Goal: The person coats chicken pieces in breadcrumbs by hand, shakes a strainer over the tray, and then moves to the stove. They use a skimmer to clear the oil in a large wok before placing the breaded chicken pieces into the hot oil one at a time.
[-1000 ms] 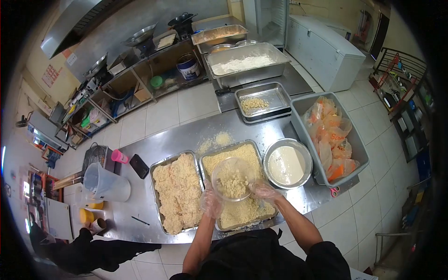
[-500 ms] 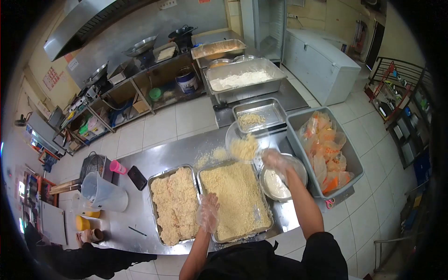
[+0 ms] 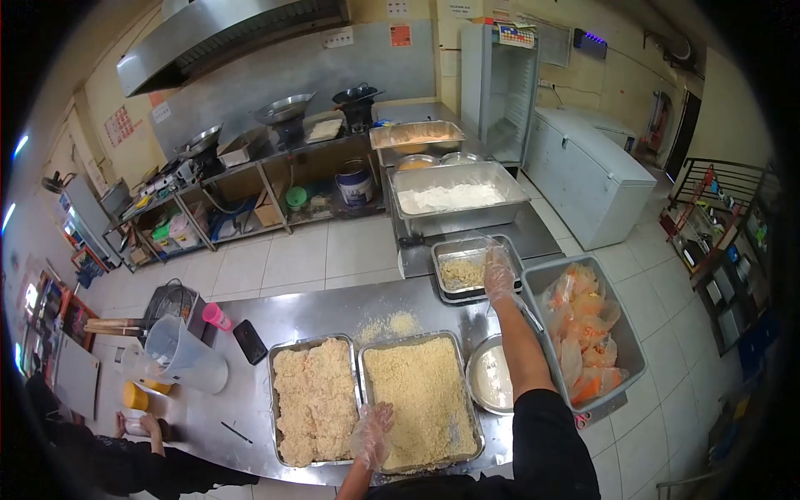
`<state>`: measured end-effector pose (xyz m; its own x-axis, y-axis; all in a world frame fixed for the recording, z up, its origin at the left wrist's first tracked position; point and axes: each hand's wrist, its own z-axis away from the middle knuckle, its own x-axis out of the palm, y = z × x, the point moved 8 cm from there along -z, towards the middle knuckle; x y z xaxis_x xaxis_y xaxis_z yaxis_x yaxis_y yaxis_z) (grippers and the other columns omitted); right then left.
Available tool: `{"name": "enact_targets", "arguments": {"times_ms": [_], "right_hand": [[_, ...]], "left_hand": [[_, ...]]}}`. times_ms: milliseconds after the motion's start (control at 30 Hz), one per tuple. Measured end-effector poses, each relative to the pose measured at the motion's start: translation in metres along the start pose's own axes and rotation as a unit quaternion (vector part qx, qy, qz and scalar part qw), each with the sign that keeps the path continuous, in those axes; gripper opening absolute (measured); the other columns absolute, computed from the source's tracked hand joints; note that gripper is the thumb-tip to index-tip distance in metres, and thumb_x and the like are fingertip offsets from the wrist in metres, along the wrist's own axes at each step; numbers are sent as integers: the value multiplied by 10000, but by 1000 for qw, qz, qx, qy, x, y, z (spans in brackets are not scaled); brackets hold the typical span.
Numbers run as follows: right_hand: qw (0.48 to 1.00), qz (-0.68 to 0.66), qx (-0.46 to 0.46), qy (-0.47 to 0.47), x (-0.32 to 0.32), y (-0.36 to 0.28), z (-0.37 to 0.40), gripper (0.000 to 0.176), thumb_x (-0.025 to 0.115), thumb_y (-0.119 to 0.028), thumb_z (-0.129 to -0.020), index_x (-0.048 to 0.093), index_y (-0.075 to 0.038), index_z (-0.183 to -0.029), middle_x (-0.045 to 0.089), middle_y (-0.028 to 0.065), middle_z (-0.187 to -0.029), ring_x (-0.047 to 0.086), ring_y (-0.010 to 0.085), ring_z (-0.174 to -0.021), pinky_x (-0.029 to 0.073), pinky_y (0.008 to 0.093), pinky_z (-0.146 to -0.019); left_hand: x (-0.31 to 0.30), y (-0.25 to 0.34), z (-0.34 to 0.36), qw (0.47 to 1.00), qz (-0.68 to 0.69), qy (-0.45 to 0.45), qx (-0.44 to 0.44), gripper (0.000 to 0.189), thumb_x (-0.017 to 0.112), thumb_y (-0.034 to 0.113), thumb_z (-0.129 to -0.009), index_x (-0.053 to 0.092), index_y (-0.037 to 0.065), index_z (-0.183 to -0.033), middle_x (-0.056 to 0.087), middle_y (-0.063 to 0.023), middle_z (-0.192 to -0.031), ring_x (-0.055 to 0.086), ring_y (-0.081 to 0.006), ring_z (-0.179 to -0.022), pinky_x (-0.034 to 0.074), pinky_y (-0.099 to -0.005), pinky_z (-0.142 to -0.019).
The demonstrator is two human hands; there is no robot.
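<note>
My left hand (image 3: 372,437), in a clear plastic glove, rests at the near left edge of a metal tray of pale crumbs (image 3: 417,392). Its fingers lie loosely over the rim and hold nothing. Beside it on the left is a tray of crumb-coated pieces (image 3: 315,400). My gloved right hand (image 3: 500,277) reaches to the right side of a small metal tray (image 3: 446,297) at the back. It appears to grip a clear bowl, whose see-through edge shows only faintly over that tray. Under my right forearm stands a round bowl of white batter (image 3: 490,375).
A grey bin (image 3: 637,367) of bagged orange pieces stands at the right. On the left are a phone (image 3: 249,342), a pink cup (image 3: 217,317) and a clear jug (image 3: 196,362). Another person's hands (image 3: 142,425) work at the far left. A flour pan (image 3: 454,198) stands behind.
My right hand has moved away from me with the clear bowl, from above the crumb tray to the small back tray. My left hand stays near the crumb tray's edge. The view has tilted up.
</note>
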<state>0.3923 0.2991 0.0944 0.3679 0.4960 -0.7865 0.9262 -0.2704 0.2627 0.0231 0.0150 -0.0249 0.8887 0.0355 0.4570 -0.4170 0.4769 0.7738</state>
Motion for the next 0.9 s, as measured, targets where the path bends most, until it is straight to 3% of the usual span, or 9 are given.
{"name": "enact_targets", "arguments": {"times_ms": [67, 167, 267, 333, 367, 433, 533, 667, 900], "right_hand": [[992, -46, -1, -114, 7, 2, -1, 542, 410, -62, -772, 248, -43, -1288, 361, 107, -1258, 361, 233, -1157, 295, 273, -964], [999, -15, -32, -8, -20, 3, 3, 558, 415, -48, -767, 228, -23, -1292, 323, 135, -1289, 359, 246, -1162, 304, 278, -957], [986, 159, -8, -55, 17, 11, 10, 578, 390, -126, -792, 151, 119, -1258, 306, 204, -1289, 264, 249, -1223, 163, 311, -1022], [990, -2, 9, -139, -19, 21, 15, 600, 424, -113, -771, 146, 133, -1243, 382, 237, -1215, 370, 289, -1148, 283, 342, -958], [945, -258, 109, -171, -25, 27, 24, 595, 424, -126, -769, 166, 93, -1258, 367, 236, -1227, 391, 296, -1127, 311, 335, -936], [785, -516, 238, -246, -40, 27, 60, 646, 457, -172, -745, 165, 39, -1282, 396, 226, -1203, 492, 311, -996, 381, 356, -860], [606, -650, 245, -387, -89, -19, 125, 667, 493, -192, -756, 154, -1, -1298, 459, 195, -1135, 529, 280, -887, 431, 374, -758], [466, -722, 249, -447, -116, -78, 211, 604, 507, -249, -809, 203, -82, -1304, 471, 97, -989, 498, 183, -787, 440, 320, -657], [518, -712, 162, -446, -64, -104, 279, 451, 480, -295, -821, 357, -5, -1144, 482, 105, -806, 498, 163, -717, 434, 331, -600]], "left_hand": [[3, 3, 0, 1000, 1, -9, -2, 776, 197, 611, -808, 222, -7, -1276, 287, -160, -1313, 253, -266, -1227, 165, -368, -1000], [11, 4, -2, 1000, -20, -14, -13, 771, 198, 607, -811, 228, -8, -1274, 295, -158, -1309, 269, -264, -1218, 174, -368, -995], [9, -3, -12, 999, -39, -30, -20, 768, 202, 602, -815, 219, -13, -1276, 294, -169, -1307, 267, -266, -1219, 176, -376, -994], [9, -1, -15, 998, -44, -35, -8, 759, 202, 594, -820, 220, -11, -1278, 289, -171, -1309, 264, -264, -1222, 178, -382, -992], [8, 1, -13, 998, -47, -33, -5, 754, 202, 591, -822, 220, -9, -1278, 287, -173, -1310, 262, -263, -1223, 180, -384, -991], [9, 8, -12, 997, -68, -43, 14, 721, 192, 571, -835, 217, 9, -1286, 282, -154, -1319, 257, -249, -1228, 180, -384, -989], [-7, -3, -18, 996, -77, -29, 39, 624, 285, 505, -848, 296, 30, -1252, 355, -127, -1270, 290, -243, -1209, 206, -383, -974], [-6, 1, -19, 961, -270, 30, 57, 475, 350, 402, -877, 403, 51, -1192, 458, -106, -1180, 420, -229, -1096, 320, -304, -902], [-3, 14, -3, 890, -411, 31, 196, 441, 426, 358, -862, 443, 5, -1126, 499, -126, -1101, 483, -196, -992, 380, -284, -835]]}}
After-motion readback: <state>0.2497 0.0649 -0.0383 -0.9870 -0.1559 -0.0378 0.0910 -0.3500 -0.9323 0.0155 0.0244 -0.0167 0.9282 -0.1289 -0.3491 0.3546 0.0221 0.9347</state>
